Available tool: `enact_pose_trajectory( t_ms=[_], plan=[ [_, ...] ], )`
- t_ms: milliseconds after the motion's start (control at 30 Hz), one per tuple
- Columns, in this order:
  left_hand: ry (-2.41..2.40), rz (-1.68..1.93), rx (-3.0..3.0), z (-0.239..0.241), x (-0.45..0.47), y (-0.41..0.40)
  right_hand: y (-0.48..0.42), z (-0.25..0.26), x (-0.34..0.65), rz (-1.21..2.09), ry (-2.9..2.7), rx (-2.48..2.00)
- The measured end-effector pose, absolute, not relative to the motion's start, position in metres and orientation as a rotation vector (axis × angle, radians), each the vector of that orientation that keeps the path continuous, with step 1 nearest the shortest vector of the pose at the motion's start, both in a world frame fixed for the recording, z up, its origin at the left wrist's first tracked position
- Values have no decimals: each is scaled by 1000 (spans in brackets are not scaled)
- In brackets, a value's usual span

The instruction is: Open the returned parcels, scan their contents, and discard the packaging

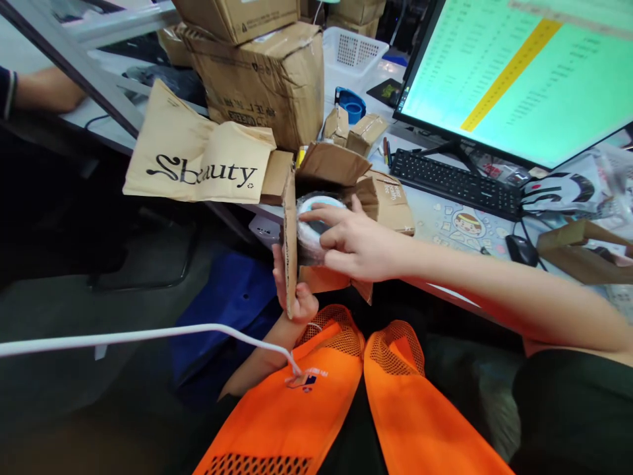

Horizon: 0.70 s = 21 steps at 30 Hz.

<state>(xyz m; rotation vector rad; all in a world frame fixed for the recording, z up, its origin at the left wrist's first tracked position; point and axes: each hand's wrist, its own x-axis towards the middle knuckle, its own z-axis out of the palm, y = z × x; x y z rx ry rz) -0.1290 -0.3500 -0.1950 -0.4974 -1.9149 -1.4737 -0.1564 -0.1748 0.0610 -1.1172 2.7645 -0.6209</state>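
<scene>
My left hand (303,305) is closed on a side flap of an opened cardboard box (290,244), thumb on the near side and fingers behind it. Inside the box lies a round white item (314,231) with a pale blue ring, wrapped in clear plastic. Across its top reaches my right hand (349,237), index finger stretched out, the others partly bent and apart. Its fingertips touch the plastic wrap, and they hide part of the item. Just left of the box is a cream bag (198,155) printed "Sbeauty".
Stacked cartons (267,79), a white basket (353,49) and a blue tape roll (351,105) stand behind. To the right are a monitor (519,72), keyboard (455,181), mouse (521,249) and open carton (583,254). A white cable (148,335) crosses low left. Another person's arm (47,90) shows upper left.
</scene>
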Motion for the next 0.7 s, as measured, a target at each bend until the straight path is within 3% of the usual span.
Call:
enact_pose_trajectory(
  t_ms=[100, 300, 600, 700],
  plan=[
    [-1730, -1346, -495, -188, -127, -347, -179, 59, -157, -923, 2667, -1119],
    [-1841, -1297, -262, -184, -128, -350, -174, 50, -173, -1587, 2804, -1047],
    [-1863, -1438, -50, -145, -148, -331, -185, 73, -229, -1892, 3392, -944],
    [-1835, -1472, -83, -141, -149, -330, -187, 100, -246, -2189, 3479, -1053]
  ],
)
